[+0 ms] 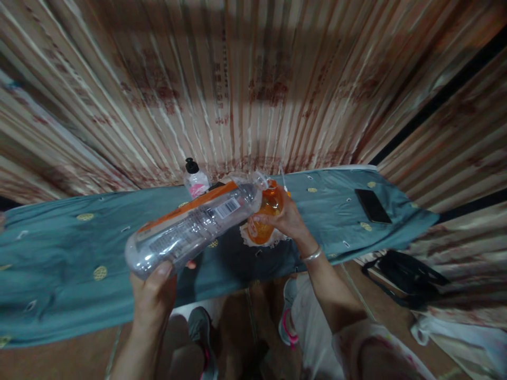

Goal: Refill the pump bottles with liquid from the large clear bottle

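My left hand (156,290) holds a large clear bottle (190,227) near its base. The bottle has an orange and white label with a barcode and is tilted, its open neck pointing right at the mouth of a small orange bottle (259,229). That orange bottle is upright on a crumpled white cloth or paper (277,240), and my right hand (283,216) grips it around its upper part. Whether liquid passes between the two necks cannot be made out.
Behind the large bottle stands a clear and pink bottle with a black pump top (197,182). A dark phone (372,206) lies on the right of the teal cloth-covered table (75,237). Pleated curtains hang behind. On the floor at the right is a black bag (406,277).
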`<state>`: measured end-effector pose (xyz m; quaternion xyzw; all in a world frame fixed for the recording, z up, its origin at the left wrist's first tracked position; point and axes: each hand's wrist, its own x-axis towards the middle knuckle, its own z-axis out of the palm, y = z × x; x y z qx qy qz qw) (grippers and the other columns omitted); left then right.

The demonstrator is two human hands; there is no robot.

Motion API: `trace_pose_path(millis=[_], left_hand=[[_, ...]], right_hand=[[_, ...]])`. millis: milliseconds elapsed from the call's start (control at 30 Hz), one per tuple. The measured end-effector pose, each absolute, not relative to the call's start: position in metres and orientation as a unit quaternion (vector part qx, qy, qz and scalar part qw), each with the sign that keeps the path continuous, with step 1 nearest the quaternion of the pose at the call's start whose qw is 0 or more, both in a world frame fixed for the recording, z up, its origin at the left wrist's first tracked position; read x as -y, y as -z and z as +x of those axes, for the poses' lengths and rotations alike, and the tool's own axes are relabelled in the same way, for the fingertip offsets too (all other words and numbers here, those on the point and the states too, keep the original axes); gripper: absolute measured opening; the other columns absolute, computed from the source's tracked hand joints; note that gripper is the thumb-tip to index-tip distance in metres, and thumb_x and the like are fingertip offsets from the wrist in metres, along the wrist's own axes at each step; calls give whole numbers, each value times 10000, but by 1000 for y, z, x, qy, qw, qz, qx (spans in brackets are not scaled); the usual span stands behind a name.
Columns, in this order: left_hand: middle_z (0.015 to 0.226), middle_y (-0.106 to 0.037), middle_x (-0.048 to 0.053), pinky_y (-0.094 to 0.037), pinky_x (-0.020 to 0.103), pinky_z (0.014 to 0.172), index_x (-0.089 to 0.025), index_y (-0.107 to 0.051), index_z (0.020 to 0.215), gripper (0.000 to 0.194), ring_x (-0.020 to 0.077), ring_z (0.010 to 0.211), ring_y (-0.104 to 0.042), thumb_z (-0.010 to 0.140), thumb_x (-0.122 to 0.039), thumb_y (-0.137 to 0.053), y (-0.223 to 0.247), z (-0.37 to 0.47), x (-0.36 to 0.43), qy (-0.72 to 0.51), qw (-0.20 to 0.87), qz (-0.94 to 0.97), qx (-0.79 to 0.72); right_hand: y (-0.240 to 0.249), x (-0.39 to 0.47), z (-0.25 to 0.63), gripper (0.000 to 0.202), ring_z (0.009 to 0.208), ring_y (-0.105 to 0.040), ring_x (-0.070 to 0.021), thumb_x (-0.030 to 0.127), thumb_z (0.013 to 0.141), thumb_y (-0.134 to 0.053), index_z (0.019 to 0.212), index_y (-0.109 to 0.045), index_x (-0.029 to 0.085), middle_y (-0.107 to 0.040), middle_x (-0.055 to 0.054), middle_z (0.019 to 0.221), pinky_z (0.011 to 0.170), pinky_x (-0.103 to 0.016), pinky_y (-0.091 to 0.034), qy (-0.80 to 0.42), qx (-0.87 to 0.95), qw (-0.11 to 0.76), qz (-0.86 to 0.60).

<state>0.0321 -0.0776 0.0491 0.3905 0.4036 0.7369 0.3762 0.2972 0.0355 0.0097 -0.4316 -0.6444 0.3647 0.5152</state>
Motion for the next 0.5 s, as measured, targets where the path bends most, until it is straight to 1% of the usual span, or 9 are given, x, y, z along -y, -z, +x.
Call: trace_pose_path(millis=[100,267,400,500], left_hand=[[1011,-782,107,-577,265,428,-198,-742,1091,588,185,570,-673,570,-396,-929,-52,36,77,-743,374,383,-401],[1069,-768,118,-567,245,429,-194,-745,1094,578,214,694,-701,577,-380,-925,-49,35,78,-748,374,378,-397],[1034,-768,111,-558,234,435,-193,-735,1136,596,208,688,-695,600,-385,-913,-46,36,78,-751,374,381,-389],[1067,-766,116,-570,236,456,-201,-723,1171,618,217,727,-705,612,-387,-906,-44,38,77,-748,380,384,-386]], right_hand=[[-11,-35,294,920,1219,-720,-337,640,637,-940,1386,-577,249,-744,-115,1308,1115,-530,-562,-347,651,522,-427],[-16,-35,293,866,1186,-727,-313,635,675,-917,1356,-569,231,-740,-119,1280,1095,-499,-570,-318,664,537,-413],[-21,-34,296,789,1130,-742,-302,613,700,-905,1310,-582,231,-757,-104,1230,1030,-483,-593,-312,675,530,-409],[-23,-34,298,791,1108,-746,-308,599,674,-921,1295,-592,236,-766,-94,1203,1005,-489,-596,-288,679,515,-437]])
